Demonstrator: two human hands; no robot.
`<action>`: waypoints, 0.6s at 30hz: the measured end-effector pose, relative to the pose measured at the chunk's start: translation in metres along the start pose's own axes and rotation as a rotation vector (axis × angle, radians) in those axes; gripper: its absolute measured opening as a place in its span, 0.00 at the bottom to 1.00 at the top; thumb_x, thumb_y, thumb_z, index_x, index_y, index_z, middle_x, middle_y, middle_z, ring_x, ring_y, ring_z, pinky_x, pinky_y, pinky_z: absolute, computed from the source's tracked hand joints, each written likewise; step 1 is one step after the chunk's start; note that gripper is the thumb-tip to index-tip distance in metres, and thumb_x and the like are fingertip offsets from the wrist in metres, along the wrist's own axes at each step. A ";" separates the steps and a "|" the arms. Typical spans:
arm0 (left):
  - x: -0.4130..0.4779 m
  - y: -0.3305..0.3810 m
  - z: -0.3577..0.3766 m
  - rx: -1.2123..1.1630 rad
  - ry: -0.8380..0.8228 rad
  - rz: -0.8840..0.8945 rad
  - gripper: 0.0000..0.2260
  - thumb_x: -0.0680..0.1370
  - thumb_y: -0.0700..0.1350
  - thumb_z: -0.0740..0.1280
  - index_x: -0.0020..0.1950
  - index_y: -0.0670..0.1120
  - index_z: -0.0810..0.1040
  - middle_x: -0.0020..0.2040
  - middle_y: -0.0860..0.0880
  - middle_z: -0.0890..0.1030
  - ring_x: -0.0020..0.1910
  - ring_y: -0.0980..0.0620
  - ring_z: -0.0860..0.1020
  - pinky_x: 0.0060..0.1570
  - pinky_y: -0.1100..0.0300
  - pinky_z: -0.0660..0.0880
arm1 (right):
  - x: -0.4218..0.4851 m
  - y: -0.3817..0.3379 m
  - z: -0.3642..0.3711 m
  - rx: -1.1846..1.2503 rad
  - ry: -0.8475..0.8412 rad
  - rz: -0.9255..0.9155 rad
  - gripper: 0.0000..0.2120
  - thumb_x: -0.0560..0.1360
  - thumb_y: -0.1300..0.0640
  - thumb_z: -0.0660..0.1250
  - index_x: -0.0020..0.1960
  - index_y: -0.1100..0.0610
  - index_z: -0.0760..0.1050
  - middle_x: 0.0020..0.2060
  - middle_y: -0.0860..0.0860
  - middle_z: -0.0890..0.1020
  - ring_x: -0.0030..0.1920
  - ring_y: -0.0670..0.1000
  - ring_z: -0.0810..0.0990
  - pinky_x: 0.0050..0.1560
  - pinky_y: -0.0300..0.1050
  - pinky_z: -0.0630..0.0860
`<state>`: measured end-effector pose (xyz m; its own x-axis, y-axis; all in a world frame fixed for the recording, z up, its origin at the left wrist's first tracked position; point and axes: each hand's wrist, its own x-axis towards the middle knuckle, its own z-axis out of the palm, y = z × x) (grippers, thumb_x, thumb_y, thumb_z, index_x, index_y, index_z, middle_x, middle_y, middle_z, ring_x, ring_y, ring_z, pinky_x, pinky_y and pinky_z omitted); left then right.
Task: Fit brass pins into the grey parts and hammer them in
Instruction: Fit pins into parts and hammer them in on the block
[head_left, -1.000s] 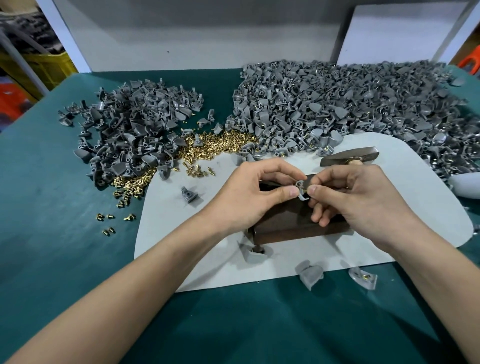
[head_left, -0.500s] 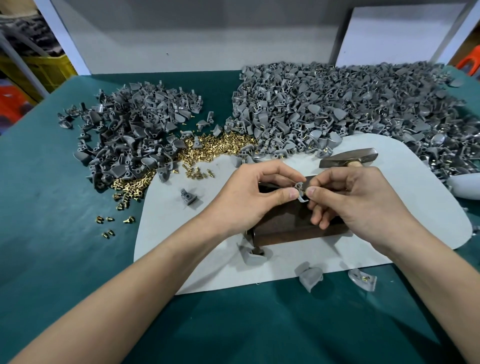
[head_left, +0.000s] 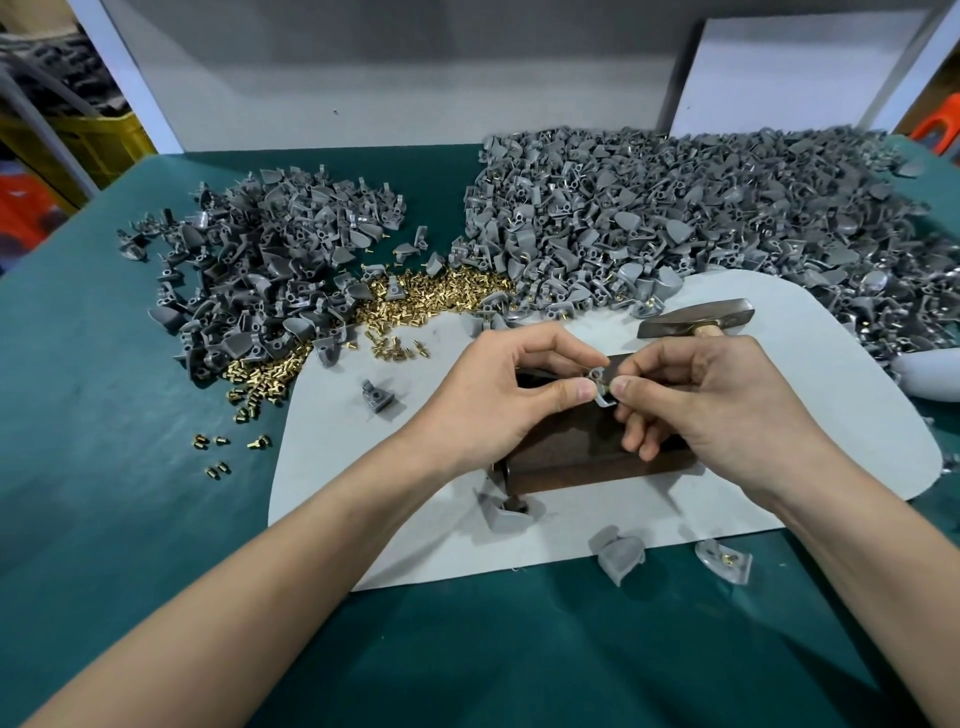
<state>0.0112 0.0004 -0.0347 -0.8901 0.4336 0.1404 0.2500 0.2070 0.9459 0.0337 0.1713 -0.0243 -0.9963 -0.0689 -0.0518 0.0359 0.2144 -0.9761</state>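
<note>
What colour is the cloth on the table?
Dark teal green: the cloth shows best in the head view, spread under the pale mat.

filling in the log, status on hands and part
Left hand and right hand both pinch one grey part above the dark block. Pin not clearly visible. Hammer lies idle behind right hand, nothing blocking.

Green-covered surface (head_left: 104, 519). Pale grey mat (head_left: 831, 415) lies ctr to 3 o'clock. One heap of grey parts (head_left: 260, 270) at 10 o'clock. The bigger heap (head_left: 701, 208) at 1 o'clock, near edge spilling onto mat. Pile of brass pins (head_left: 431, 293) btwn heaps at 12, touching both. Few stray pins (head_left: 218, 452) at 9. Two loose parts (head_left: 621, 558) at 5, just off mat's near edge.
</note>
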 end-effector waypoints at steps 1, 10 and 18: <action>0.000 0.000 0.000 0.001 -0.001 0.000 0.07 0.74 0.35 0.71 0.48 0.46 0.80 0.43 0.53 0.82 0.43 0.66 0.79 0.48 0.75 0.70 | 0.000 0.000 0.000 -0.001 0.000 -0.001 0.05 0.73 0.70 0.67 0.38 0.66 0.76 0.25 0.55 0.79 0.21 0.49 0.77 0.21 0.36 0.72; 0.000 0.000 0.001 -0.005 0.001 0.001 0.07 0.74 0.35 0.71 0.48 0.45 0.80 0.43 0.54 0.82 0.43 0.67 0.79 0.47 0.74 0.71 | 0.001 0.000 -0.001 -0.007 -0.009 -0.006 0.06 0.73 0.70 0.67 0.38 0.65 0.76 0.25 0.55 0.79 0.22 0.49 0.77 0.22 0.36 0.72; 0.000 -0.001 0.001 -0.007 0.003 0.005 0.06 0.74 0.35 0.71 0.48 0.44 0.80 0.42 0.54 0.82 0.42 0.66 0.79 0.48 0.73 0.71 | 0.001 0.000 -0.003 -0.007 -0.028 0.000 0.06 0.73 0.70 0.67 0.37 0.65 0.77 0.25 0.55 0.80 0.22 0.49 0.77 0.22 0.36 0.72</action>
<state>0.0108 0.0008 -0.0355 -0.8900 0.4321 0.1457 0.2516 0.1988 0.9472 0.0323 0.1738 -0.0238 -0.9937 -0.0962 -0.0580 0.0354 0.2215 -0.9745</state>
